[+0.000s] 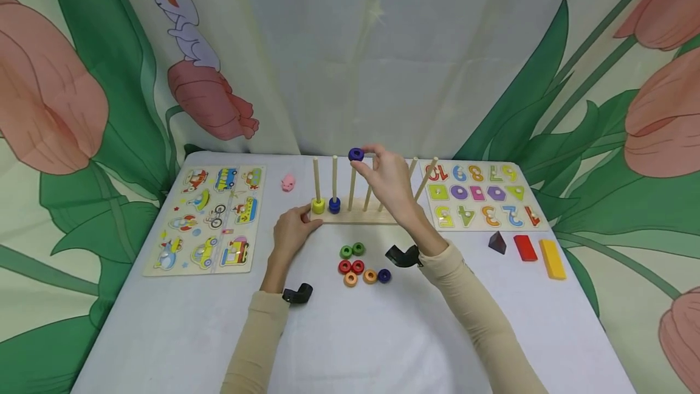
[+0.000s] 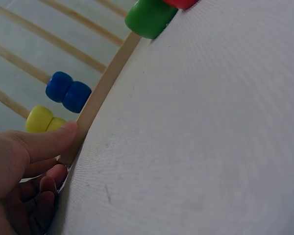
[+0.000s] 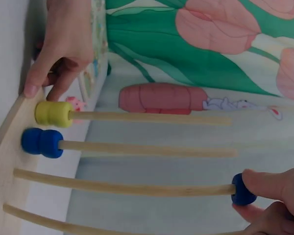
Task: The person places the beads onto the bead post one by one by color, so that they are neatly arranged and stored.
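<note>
A wooden peg stand [image 1: 358, 217] with a row of upright pegs stands toward the back of the table. My left hand [image 1: 291, 233] grips the left end of its base, thumb on the front edge. Yellow rings [image 3: 54, 114] are stacked low on the first peg and blue rings [image 3: 41, 142] low on the second. Between thumb and fingers my right hand [image 1: 391, 184] pinches a dark blue ring [image 3: 243, 190] at the top of the third peg [image 3: 127, 186]. Pegs farther right are partly hidden behind the right hand.
In front of the stand lie loose green rings [image 1: 352, 250], red rings [image 1: 351, 267], orange rings [image 1: 370, 276] and a dark blue ring [image 1: 384, 275]. A vehicle puzzle board [image 1: 208, 217] lies left, a number board [image 1: 476, 196] right. Several blocks [image 1: 525, 248] and a pink pig figure [image 1: 288, 182] lie around.
</note>
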A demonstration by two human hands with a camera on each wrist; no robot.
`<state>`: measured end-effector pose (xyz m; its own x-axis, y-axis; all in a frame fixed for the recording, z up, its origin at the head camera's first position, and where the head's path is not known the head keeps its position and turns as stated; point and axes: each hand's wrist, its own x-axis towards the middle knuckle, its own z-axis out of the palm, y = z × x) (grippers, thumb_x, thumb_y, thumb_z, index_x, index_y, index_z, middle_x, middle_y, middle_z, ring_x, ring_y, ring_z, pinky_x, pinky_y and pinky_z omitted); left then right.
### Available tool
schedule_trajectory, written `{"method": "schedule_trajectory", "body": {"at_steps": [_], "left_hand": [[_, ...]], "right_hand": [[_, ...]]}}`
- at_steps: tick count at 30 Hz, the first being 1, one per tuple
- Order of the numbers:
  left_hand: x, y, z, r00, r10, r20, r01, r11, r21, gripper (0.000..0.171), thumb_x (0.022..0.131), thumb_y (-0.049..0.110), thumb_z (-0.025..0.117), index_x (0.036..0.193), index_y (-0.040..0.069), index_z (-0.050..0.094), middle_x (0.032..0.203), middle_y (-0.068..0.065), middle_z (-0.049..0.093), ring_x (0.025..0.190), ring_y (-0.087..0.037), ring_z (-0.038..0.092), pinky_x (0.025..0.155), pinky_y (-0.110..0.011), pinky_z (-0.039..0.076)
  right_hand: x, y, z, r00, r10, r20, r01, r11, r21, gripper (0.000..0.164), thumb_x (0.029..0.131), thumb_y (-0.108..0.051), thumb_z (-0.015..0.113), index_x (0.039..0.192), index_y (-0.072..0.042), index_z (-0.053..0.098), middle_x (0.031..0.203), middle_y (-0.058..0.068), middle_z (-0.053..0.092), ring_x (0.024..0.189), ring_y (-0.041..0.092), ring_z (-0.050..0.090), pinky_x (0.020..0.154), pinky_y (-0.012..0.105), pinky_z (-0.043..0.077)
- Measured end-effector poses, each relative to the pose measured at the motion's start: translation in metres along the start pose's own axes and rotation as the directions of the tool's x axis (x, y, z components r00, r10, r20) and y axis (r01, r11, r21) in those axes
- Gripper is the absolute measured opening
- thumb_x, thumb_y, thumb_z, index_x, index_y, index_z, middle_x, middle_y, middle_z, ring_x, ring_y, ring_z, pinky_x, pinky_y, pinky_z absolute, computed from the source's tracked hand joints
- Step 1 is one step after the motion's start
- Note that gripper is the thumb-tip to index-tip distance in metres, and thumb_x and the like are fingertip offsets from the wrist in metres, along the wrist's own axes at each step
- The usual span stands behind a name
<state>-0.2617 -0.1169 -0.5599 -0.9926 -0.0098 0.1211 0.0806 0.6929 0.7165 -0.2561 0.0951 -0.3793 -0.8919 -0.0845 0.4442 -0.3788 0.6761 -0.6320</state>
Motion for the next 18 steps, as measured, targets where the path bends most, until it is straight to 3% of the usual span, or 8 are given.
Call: {"method": "schedule_trajectory", "body": {"at_steps": [4, 8, 10, 14, 18], "left_hand": [[0.000, 0.000, 0.001, 1.000, 0.008, -0.011, -0.008, 1.000, 0.002, 0.060, 0.079, 0.038, 0.077, 0.127, 0.006, 0.061, 0.066, -0.001, 0.052, 0.056, -0.016, 0.042, 0.051, -0.031, 0.031], [0.000, 0.000, 0.001, 1.000, -0.003, 0.001, 0.003, 1.000, 0.007, 0.060, 0.079, 0.039, 0.077, 0.127, 0.006, 0.061, 0.066, -0.001, 0.052, 0.056, -0.016, 0.042, 0.051, -0.031, 0.031], [-0.001, 0.000, 0.001, 1.000, -0.011, 0.009, 0.011, 1.000, 0.006, 0.060, 0.079, 0.039, 0.076, 0.127, 0.006, 0.061, 0.066, -0.001, 0.052, 0.056, -0.016, 0.043, 0.051, -0.031, 0.031], [-0.001, 0.001, -0.001, 1.000, -0.019, 0.009, 0.019, 1.000, -0.004, 0.060, 0.080, 0.038, 0.076, 0.127, 0.005, 0.060, 0.067, -0.001, 0.052, 0.056, -0.016, 0.043, 0.051, -0.031, 0.031], [-0.001, 0.003, -0.002, 1.000, -0.010, 0.010, 0.010, 1.000, -0.010, 0.060, 0.080, 0.037, 0.076, 0.128, 0.005, 0.060, 0.067, -0.001, 0.052, 0.056, -0.016, 0.043, 0.051, -0.031, 0.031]], "right_hand": [[-0.007, 0.007, 0.004, 1.000, -0.015, -0.001, 0.015, 1.000, -0.008, 0.039, 0.087, -0.030, 0.071, 0.119, -0.007, 0.065, 0.051, 0.000, 0.036, 0.039, 0.013, 0.029, 0.038, 0.027, 0.022], [-0.029, 0.016, -0.001, 0.999, -0.001, -0.043, 0.005, 0.997, 0.074, 0.037, 0.086, -0.028, 0.071, 0.118, -0.011, 0.065, 0.051, 0.001, 0.035, 0.040, 0.015, 0.028, 0.037, 0.027, 0.021], [-0.045, 0.023, -0.003, 0.999, 0.029, -0.026, -0.026, 0.993, 0.117, 0.034, 0.086, -0.028, 0.072, 0.115, -0.011, 0.066, 0.051, 0.001, 0.035, 0.040, 0.015, 0.029, 0.037, 0.027, 0.022], [-0.082, 0.046, 0.000, 0.985, 0.132, 0.115, -0.149, 0.976, 0.158, 0.029, 0.086, -0.025, 0.072, 0.111, -0.013, 0.067, 0.049, -0.001, 0.035, 0.040, 0.012, 0.029, 0.037, 0.025, 0.022], [-0.124, 0.073, 0.007, 0.926, 0.263, 0.271, -0.303, 0.946, 0.116, 0.031, 0.084, -0.023, 0.074, 0.112, -0.012, 0.066, 0.048, -0.003, 0.034, 0.040, 0.010, 0.028, 0.038, 0.024, 0.023]]}}
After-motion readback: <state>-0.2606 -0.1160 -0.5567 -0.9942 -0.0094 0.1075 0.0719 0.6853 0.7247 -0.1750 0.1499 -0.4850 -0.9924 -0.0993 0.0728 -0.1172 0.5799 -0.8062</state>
